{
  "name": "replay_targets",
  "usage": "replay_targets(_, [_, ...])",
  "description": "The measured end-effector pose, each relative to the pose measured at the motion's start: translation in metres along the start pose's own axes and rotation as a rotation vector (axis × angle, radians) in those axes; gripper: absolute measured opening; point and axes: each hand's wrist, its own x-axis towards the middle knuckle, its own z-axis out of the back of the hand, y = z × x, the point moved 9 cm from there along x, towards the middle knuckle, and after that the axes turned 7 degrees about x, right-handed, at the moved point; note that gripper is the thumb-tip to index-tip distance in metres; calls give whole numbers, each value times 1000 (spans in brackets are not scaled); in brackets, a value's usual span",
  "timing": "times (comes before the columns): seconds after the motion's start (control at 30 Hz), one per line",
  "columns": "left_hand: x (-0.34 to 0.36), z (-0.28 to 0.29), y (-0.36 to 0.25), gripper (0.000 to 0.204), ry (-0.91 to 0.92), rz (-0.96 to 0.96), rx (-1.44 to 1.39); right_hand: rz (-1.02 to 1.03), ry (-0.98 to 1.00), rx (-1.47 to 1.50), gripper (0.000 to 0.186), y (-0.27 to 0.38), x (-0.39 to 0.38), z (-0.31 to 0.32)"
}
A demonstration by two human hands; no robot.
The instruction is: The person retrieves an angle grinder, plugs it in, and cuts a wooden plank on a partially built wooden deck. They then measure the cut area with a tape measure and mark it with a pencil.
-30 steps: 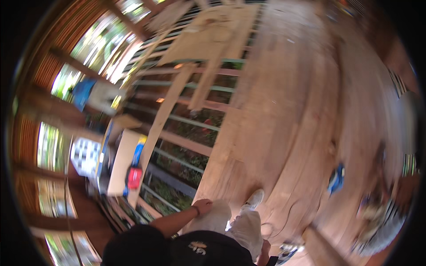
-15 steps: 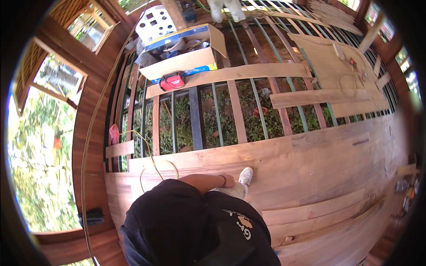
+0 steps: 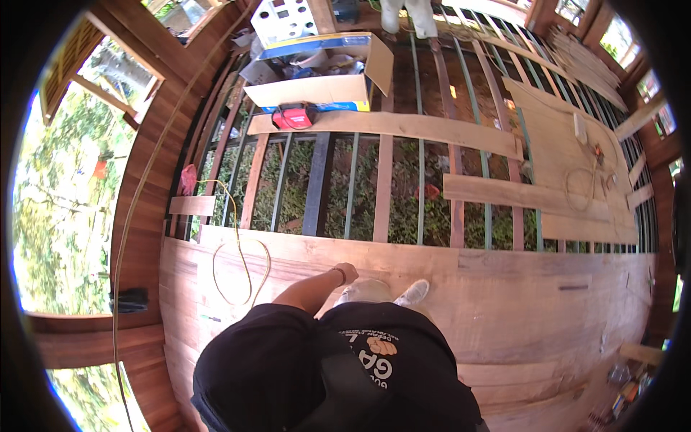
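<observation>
The person's left hand [image 3: 348, 273] hangs above the plank floor [image 3: 504, 295], fingers apart or together one cannot tell, the right hand hidden, with a yellow cord [image 3: 269, 263] looped on the floor's left end and a cardboard box [image 3: 309, 91] beyond its far edge.

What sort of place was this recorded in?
Probably a timber building with its floor partly laid: exposed joists show greenery beneath, wooden floorboards cover the nearer side, and an open cardboard box of jumbled items stands beyond.
</observation>
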Motion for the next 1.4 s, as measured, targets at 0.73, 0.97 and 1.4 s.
replay_targets(0.73, [165, 82, 229, 40, -5, 320, -603, -164, 119, 536, 30, 511, 474, 99])
replay_targets(0.97, [176, 367, 369, 37, -526, 440, -1438, 274, 239, -83, 38, 717, 540, 55])
replay_targets(1.4, [294, 435, 430, 34, -145, 483, -1037, -76, 434, 60, 55, 882, 839, 46])
